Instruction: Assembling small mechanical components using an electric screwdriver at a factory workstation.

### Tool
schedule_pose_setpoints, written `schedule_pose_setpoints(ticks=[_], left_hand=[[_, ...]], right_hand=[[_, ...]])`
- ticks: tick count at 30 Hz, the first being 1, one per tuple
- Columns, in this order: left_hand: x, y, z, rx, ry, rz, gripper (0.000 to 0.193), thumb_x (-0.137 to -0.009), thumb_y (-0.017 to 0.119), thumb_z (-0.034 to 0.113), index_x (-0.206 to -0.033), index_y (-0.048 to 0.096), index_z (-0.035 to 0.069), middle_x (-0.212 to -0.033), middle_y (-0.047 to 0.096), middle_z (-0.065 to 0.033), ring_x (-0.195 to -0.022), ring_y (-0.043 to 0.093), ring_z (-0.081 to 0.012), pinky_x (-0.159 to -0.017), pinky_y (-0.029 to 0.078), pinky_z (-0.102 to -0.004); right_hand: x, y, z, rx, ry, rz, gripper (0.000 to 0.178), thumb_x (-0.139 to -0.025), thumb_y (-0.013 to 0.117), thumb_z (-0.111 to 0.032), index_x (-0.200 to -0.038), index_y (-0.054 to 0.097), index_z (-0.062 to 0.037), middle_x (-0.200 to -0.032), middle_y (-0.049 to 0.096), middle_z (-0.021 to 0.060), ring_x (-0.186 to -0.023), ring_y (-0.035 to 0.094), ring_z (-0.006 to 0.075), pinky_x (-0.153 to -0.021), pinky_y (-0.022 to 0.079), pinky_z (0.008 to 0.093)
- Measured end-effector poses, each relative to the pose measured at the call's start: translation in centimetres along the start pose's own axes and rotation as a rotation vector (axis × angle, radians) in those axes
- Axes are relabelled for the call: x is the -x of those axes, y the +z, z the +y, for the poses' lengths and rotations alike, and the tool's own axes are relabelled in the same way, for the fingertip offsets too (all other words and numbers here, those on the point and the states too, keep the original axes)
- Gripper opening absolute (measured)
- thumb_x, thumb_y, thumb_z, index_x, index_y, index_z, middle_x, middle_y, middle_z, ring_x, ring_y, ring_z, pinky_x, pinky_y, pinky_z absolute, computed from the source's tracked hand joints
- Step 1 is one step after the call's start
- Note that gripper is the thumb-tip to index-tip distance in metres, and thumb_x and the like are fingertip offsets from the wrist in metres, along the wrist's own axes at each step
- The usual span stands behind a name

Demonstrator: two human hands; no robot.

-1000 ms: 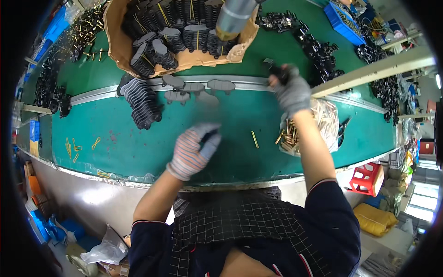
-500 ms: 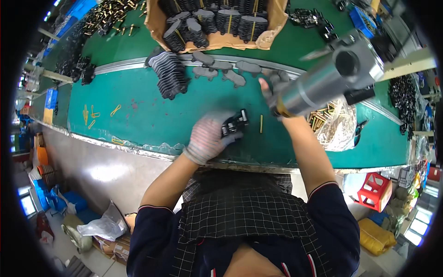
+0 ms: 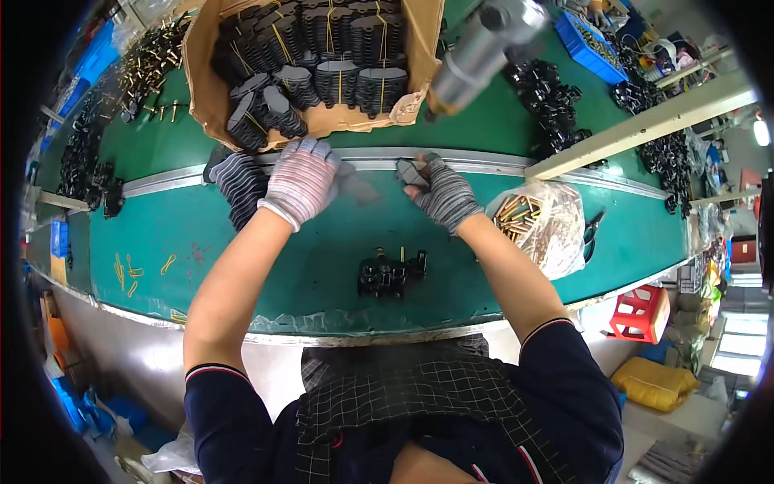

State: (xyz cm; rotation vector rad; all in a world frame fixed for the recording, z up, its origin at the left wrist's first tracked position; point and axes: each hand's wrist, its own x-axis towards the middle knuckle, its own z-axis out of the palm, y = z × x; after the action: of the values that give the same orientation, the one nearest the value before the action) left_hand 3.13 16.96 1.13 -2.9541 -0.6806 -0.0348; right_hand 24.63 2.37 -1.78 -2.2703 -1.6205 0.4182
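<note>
The right hand (image 3: 443, 194), in a grey glove, holds a small dark pad (image 3: 409, 173) between thumb and fingers at the metal rail (image 3: 492, 163); it is gripped at the end, perhaps so that most of it remains free. The left hand (image 3: 302, 181), in a striped glove, lies with fingers close together at the rail, between the row of pads (image 3: 238, 184) on the left and a blurred pad (image 3: 359, 187) on the right. Because of this blur, I cannot tell whether it holds anything. The black metal part (image 3: 387, 274) rests on the near side of the green table (image 3: 322, 282), between the forearms, probably to be within reach of both hands. The open bag of pins (image 3: 556, 234) stands right, beside the right forearm, likely for easy picking.
</note>
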Motion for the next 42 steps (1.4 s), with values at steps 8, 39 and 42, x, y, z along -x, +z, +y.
schedule_pose_setpoints(ticks=[8, 39, 42], left_hand=[[0.6, -3.5, 6.7, 1.355, -0.403, 0.087, 0.027, -0.089, 0.056, 0.026, -0.099, 0.063, 0.002, -0.086, 0.065, -0.0086, -0.089, 0.061, -0.0294, -0.076, 0.049, -0.0347], [13.1, -0.8, 13.1, 0.695, -0.181, 0.201, 0.040, -0.073, 0.075, 0.022, -0.107, 0.061, 0.006, -0.085, 0.063, -0.0121, -0.079, 0.061, -0.0310, -0.070, 0.050, -0.0402], [14.1, 0.1, 13.5, 0.742, -0.195, 0.225, 0.038, -0.074, 0.073, 0.018, -0.108, 0.061, 0.006, -0.086, 0.063, -0.0127, -0.079, 0.060, -0.0316, -0.069, 0.049, -0.0403]], right_hand=[[2.0, -1.9, -2.4, -1.024, 0.152, -0.158, 0.028, -0.090, 0.061, -0.019, -0.112, 0.057, -0.0022, -0.093, 0.065, 0.0102, -0.080, 0.062, 0.0208, -0.075, 0.050, 0.0315], [13.2, 1.6, -2.6, -0.114, -0.531, -0.061, 0.035, -0.076, 0.074, -0.026, -0.104, 0.064, -0.0093, -0.100, 0.059, 0.0138, -0.085, 0.062, 0.0338, -0.072, 0.052, 0.0412], [13.8, 1.3, -2.0, -0.151, -0.504, -0.055, 0.033, -0.076, 0.073, -0.024, -0.104, 0.064, -0.0092, -0.096, 0.060, 0.0134, -0.082, 0.062, 0.0325, -0.071, 0.052, 0.0408]])
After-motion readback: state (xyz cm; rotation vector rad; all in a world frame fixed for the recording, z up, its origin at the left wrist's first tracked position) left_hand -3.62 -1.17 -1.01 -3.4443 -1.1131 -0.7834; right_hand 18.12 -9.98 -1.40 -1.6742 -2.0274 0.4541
